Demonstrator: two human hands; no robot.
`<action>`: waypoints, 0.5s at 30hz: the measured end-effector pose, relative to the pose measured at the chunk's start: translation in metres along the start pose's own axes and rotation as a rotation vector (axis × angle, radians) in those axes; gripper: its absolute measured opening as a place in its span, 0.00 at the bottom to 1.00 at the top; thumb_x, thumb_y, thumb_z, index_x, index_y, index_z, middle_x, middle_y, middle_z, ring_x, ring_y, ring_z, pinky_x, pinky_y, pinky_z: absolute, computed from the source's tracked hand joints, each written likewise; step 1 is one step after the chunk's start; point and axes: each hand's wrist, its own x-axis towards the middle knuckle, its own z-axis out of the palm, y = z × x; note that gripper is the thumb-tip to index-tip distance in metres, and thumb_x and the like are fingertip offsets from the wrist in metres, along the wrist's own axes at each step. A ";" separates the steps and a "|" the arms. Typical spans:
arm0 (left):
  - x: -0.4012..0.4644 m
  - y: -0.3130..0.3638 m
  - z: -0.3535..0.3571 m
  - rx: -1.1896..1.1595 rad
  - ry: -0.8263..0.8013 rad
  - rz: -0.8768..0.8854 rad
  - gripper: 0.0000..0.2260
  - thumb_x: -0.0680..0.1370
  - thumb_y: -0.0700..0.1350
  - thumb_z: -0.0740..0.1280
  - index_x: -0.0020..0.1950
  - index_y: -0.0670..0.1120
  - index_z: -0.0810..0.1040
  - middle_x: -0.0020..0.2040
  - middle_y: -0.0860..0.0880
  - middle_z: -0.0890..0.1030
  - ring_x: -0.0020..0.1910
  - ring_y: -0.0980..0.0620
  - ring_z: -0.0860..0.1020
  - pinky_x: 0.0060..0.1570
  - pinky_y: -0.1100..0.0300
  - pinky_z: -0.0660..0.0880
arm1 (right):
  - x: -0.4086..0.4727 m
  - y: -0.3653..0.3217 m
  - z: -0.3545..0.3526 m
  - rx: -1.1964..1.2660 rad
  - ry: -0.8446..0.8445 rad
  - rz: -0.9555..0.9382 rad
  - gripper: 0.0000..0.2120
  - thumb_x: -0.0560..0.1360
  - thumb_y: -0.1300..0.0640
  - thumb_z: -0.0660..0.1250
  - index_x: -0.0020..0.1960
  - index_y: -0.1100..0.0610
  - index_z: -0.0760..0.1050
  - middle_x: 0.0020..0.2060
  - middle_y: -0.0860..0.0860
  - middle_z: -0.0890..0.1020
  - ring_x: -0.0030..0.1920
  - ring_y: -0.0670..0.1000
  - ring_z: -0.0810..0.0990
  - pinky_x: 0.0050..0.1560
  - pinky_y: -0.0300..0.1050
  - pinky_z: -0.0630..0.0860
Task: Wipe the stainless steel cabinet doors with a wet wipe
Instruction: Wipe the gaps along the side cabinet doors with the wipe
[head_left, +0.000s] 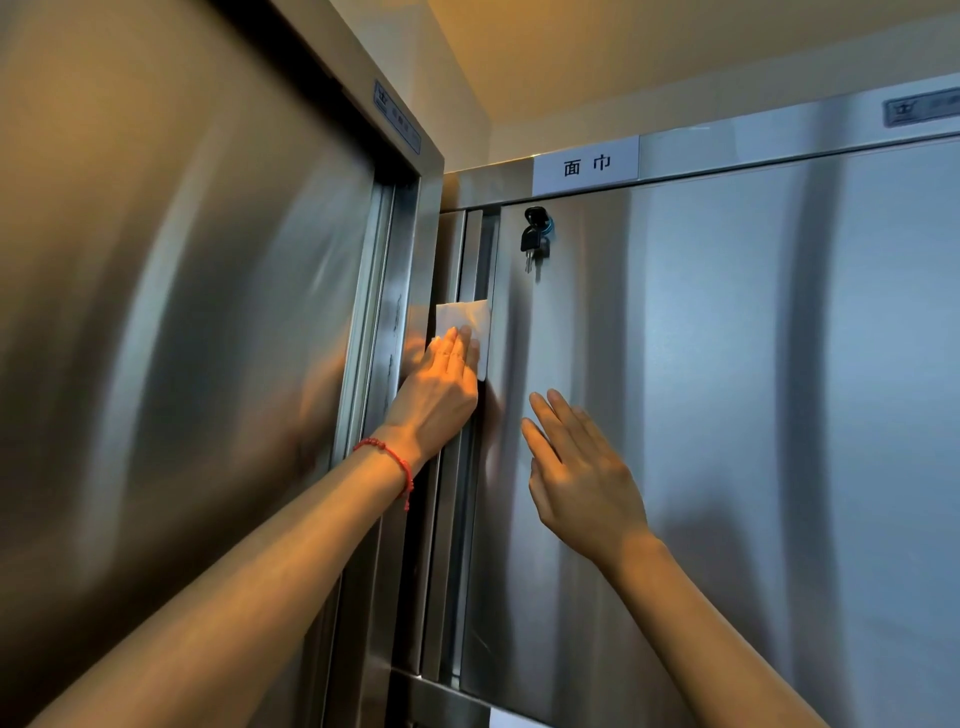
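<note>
the left hand (441, 384) has its fingers (457, 345) straight and flat, pressing a white wet wipe (470, 319) against the narrow vertical edge strip at the left side of the stainless steel cabinet door (727, 415). so it's pushing the wipe, not gripping it. the right hand (582, 478) is open too, fingers straight and a bit spread, laid against or just over the door face below the keys; hard to say if it actually touches. looks like it's there to steady the door.

for doing this bit well, my take: keep the palm pressure even and run the wipe along the grain of the steel, top to bottom, since that recessed channel next to the edge probably traps grime. folding the wipe over the edge would likely reach in better than a flat press. worth going round the keys (535, 239) hanging from the lock near the top left corner of the door so they don't get knocked.

material-wise it's brushed steel everywhere, satiny with soft vertical streaks of reflection, so smears would show easily. the wipe looks thin and folded into a rough rectangle. there's a second steel panel (182, 312) at an angle on the left, a white label (586, 165) with two characters above the door, and a red bracelet (389, 460) on the left wrist.
</note>
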 end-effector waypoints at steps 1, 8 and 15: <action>0.001 -0.001 0.000 -0.006 0.002 0.003 0.20 0.82 0.39 0.51 0.74 0.34 0.58 0.72 0.35 0.61 0.72 0.41 0.62 0.71 0.50 0.60 | 0.000 0.000 0.000 0.000 0.003 0.001 0.21 0.71 0.55 0.65 0.62 0.62 0.78 0.64 0.60 0.76 0.66 0.61 0.72 0.67 0.57 0.61; 0.003 0.000 0.006 -0.067 0.018 -0.024 0.21 0.82 0.39 0.51 0.74 0.35 0.57 0.73 0.35 0.59 0.73 0.41 0.60 0.71 0.50 0.57 | 0.000 0.000 0.000 0.004 0.011 -0.001 0.21 0.71 0.55 0.64 0.61 0.62 0.78 0.63 0.60 0.76 0.66 0.61 0.73 0.67 0.57 0.62; -0.002 0.003 0.005 -0.089 -0.022 -0.031 0.21 0.81 0.41 0.57 0.73 0.37 0.62 0.72 0.37 0.64 0.71 0.43 0.64 0.70 0.52 0.60 | 0.000 0.000 0.000 0.011 0.018 0.003 0.21 0.71 0.56 0.65 0.61 0.63 0.78 0.63 0.60 0.77 0.66 0.61 0.73 0.67 0.56 0.63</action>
